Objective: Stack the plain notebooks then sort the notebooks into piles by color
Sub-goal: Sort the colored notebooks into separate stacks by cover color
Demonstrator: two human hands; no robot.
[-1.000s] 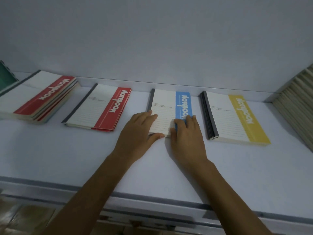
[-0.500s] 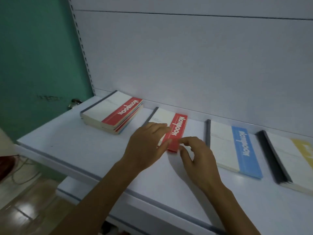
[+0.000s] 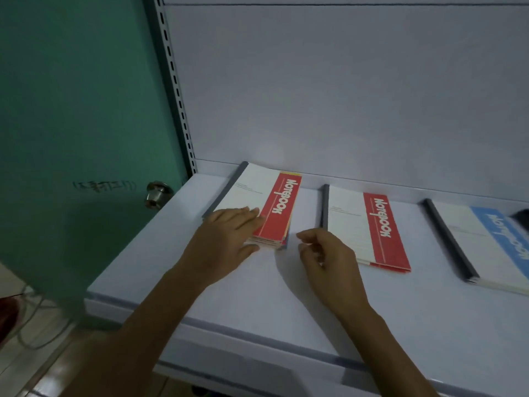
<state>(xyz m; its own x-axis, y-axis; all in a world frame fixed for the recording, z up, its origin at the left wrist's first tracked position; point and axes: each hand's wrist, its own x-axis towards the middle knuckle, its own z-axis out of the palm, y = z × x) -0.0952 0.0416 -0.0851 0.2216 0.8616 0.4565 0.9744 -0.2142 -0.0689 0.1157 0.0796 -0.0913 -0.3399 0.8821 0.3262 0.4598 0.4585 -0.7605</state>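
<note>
While left hand (image 3: pixel 226 245) rests flat | red-banded stack (image 3: pixel 259 194), mixed-colour edges | right hand (image 3: pixel 329 260) slack, empty

Dim light w/ 1 soft shadow on shelf (image 3: pixel 286 299) (edges bowed, blurry).

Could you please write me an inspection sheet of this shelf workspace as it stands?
Surface: flat white shelf board, notebooks along its back.
Job's things: mixed stack topped by a red-banded white notebook, left; short pile of red-banded notebooks, middle; blue-banded notebooks, right, partly cropped.
Clutter: dark object at right edge, too cropped to identify.
Hands: left hand rests flat on the mixed stack; right hand loosely curled, holding nothing, between the piles.
Cables: grey cords on the floor, lower left.
Surroundings: green door with metal knob; white back panel.
</note>
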